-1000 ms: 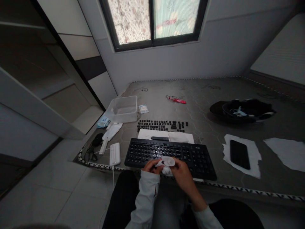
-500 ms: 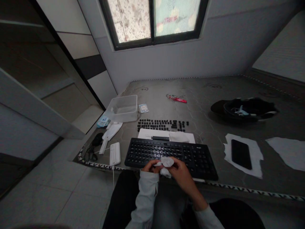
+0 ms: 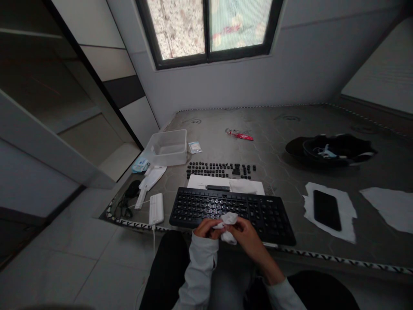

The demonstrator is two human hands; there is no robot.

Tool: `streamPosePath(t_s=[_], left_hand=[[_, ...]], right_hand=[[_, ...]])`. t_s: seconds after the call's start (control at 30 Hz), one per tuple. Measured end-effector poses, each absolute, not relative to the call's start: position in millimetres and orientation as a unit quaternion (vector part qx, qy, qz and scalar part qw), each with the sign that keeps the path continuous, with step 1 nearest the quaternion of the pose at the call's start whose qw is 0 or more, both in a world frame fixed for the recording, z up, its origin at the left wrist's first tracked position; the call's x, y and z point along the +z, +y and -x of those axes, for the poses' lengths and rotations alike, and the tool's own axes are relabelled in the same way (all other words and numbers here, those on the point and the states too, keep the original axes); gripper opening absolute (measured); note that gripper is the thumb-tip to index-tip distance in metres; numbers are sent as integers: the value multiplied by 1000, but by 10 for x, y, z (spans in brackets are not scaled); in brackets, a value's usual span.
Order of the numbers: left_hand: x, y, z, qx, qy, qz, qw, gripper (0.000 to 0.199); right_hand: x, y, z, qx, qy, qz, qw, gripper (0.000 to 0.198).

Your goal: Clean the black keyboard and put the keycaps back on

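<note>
A crumpled white tissue (image 3: 229, 218) is bunched between my two hands, over the front edge of a black keyboard (image 3: 267, 215). My left hand (image 3: 208, 228) pinches it from the left. From the right, my right hand (image 3: 247, 232) grips it with thumb and fingers. Part of the tissue hangs below the fingers; whether anything is wrapped inside it is hidden. The keyboard's left and middle sections show bare key sockets. Behind it, loose black keycaps (image 3: 209, 167) lie in rows. A white sheet (image 3: 195, 181) bears a dark slim tool (image 3: 217, 187) and a folded white cloth (image 3: 243, 186).
A clear plastic bin (image 3: 169, 157) stands at the back left, beside a small packet (image 3: 195, 147). A white power bank (image 3: 156, 209) with a cable lies at the left. To the right are a phone (image 3: 327, 209) on paper and a black cap (image 3: 335, 150). A red object (image 3: 241, 136) lies farther back.
My hands have shifted slightly to the right with the tissue. The tissue is bunched differently, its rounded top now more crumpled, and my fingers are closer together.
</note>
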State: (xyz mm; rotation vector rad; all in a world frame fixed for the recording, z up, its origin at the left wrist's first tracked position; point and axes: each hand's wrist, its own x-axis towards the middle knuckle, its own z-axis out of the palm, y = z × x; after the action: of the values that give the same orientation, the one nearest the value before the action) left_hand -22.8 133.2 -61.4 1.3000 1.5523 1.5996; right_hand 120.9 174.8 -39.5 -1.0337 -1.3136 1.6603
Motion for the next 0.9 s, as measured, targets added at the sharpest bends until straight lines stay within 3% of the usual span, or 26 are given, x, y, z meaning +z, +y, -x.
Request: streamPosePath(t_s=[0.27, 0.57, 0.9], left_hand=[[-649, 1331, 154, 611, 575, -467, 280, 18], [-836, 1315, 139, 577, 629, -403, 331, 21], [-831, 1326, 146, 584, 633, -385, 332, 21]], right_hand=[[-419, 1764, -1226, 624, -522, 428, 394, 39], [-334, 1784, -1268, 596, -562, 420, 391, 18], [-283, 1764, -1237, 595, -557, 417, 401, 18]])
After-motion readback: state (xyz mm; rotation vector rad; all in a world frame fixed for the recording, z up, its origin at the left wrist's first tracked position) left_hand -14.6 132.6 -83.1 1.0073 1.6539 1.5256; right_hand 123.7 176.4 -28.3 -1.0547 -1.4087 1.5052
